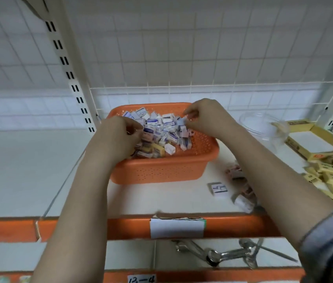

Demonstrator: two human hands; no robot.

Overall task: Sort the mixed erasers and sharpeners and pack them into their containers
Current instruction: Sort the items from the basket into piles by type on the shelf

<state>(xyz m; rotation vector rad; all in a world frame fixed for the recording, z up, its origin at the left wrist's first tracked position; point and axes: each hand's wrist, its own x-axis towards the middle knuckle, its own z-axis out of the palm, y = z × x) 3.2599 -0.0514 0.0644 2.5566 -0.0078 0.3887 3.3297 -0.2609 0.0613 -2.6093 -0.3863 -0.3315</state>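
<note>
White shelf (29, 170) with an orange front edge stands before a tiled wall and carries an orange basket (161, 170) full of mixed erasers (161, 129). Both hands are over the basket: the left hand (118, 135) has curled fingers among the pieces, the right hand (204, 117) pinches one small piece.

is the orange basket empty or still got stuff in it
Not empty: the orange basket holds a heap of small boxed items, both hands reaching into it.
</note>
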